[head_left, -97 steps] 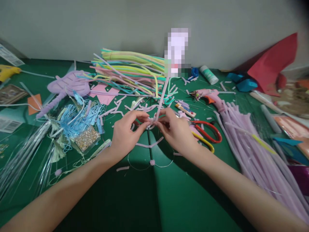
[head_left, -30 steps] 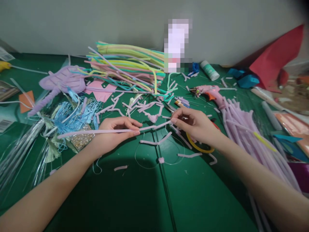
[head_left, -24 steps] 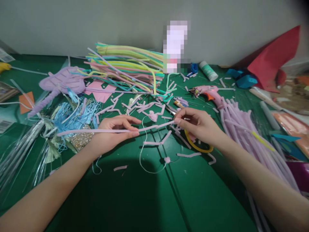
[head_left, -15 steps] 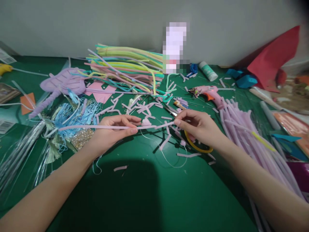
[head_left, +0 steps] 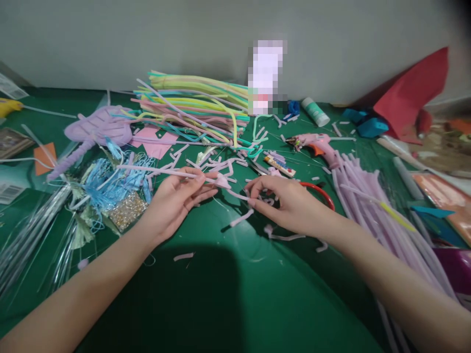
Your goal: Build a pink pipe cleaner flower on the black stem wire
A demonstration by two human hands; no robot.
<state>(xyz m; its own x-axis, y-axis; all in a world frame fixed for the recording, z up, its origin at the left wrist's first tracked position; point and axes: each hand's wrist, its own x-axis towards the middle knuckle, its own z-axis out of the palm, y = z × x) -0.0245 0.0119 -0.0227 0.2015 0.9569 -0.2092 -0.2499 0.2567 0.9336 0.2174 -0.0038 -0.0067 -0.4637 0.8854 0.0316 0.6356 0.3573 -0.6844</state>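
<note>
A lilac pipe cleaner (head_left: 165, 171) runs between my two hands above the green table, sloping down to the right. My left hand (head_left: 184, 198) pinches it between thumb and fingers, its free end sticking out to the left. Just right of those fingertips is a small fuzzy lilac lump (head_left: 222, 181) on or against the pipe cleaner. My right hand (head_left: 285, 201) has thumb and forefinger closed on the right end. Under the right hand lie short lilac pieces (head_left: 243, 217) and a red loop (head_left: 322, 192), partly hidden by the hand; a metal blade (head_left: 258, 168) shows behind it.
Behind lies a stack of coloured pipe cleaners (head_left: 195, 105). A pink glue gun (head_left: 318, 146) and a lilac pipe cleaner bundle (head_left: 371, 196) are on the right. Left are a lilac wrapped shape (head_left: 99, 128), blue tassels (head_left: 110, 174) and a bag of gold beads (head_left: 127, 211). Lilac offcuts (head_left: 221, 164) litter the middle.
My right hand has moved left and slightly down, closer to my left hand. The pipe cleaner has gone from nearly level to sloping, its left end higher. A yellow loop below the right hand no longer shows.
</note>
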